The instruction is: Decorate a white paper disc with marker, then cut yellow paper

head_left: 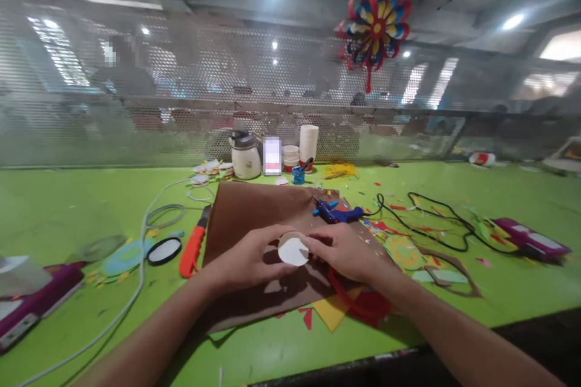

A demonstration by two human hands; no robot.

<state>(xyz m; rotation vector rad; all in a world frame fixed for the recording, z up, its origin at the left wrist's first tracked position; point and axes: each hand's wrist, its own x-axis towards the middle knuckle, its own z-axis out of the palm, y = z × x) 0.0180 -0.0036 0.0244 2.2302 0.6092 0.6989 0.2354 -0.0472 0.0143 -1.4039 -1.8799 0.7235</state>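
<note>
My left hand point(258, 254) curves round the left side of a small round white paper piece point(293, 252), thumb below and fingers above. My right hand point(340, 248) grips the same piece at its right edge between thumb and fingers. It is held above a brown paper sheet point(254, 208), its flat white face tilted towards me, with a beige rim along the top. Beyond my right hand, a blue hot glue gun point(338, 213) lies on the sheet. An orange-handled cutter point(194, 245) lies left of my left hand. Red paper point(370, 307) shows partly beneath my right forearm.
Purple power strips point(529, 239) lie at both sides, with cords over the green table point(113, 193). Colored paper scraps point(403, 252) are scattered on the right. A jug point(246, 156), stacked paper cups point(308, 144) and a blue jar point(298, 175) stand at the back. A black-rimmed disc point(164, 251) lies left.
</note>
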